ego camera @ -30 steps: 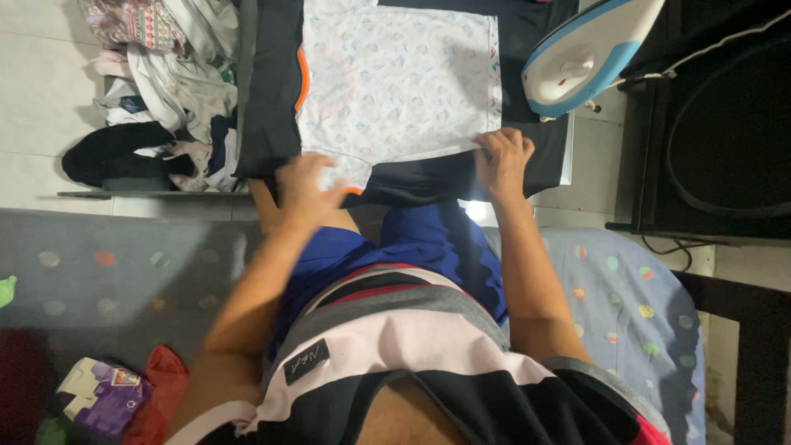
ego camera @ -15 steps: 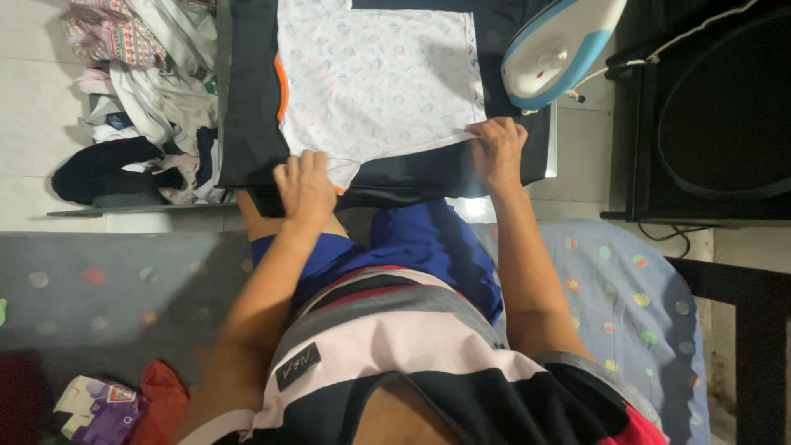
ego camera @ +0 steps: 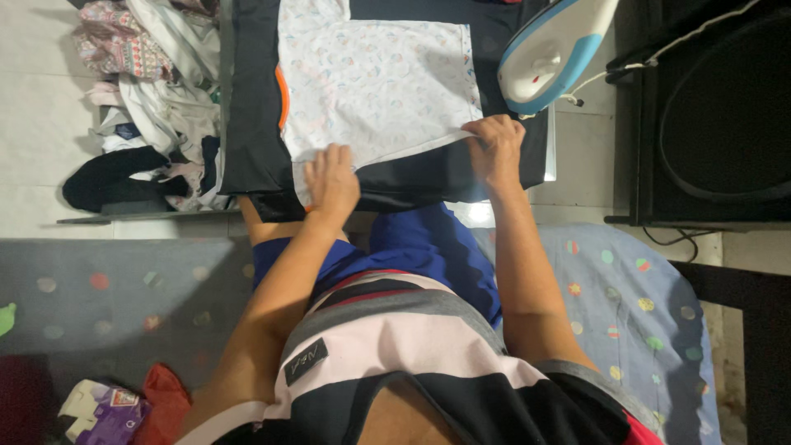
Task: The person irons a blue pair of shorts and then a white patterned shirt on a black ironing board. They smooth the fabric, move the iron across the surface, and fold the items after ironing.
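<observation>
A small white patterned shirt (ego camera: 379, 82) with an orange neckline lies flat on a black cloth (ego camera: 255, 124) spread over the ironing surface. My left hand (ego camera: 332, 181) presses on the shirt's near sleeve at the cloth's front edge. My right hand (ego camera: 494, 148) pinches the shirt's near bottom corner. A white and blue iron (ego camera: 552, 51) stands on the cloth just beyond my right hand.
A heap of mixed clothes (ego camera: 152, 99) lies on the floor to the left. A black stand with a cable (ego camera: 709, 107) is at the right. I sit on a grey dotted bedsheet (ego camera: 115, 288); a purple and white packet (ego camera: 99, 408) lies at lower left.
My left hand slid to the right along the shirt's near sleeve. My right hand kept its hold on the shirt's corner.
</observation>
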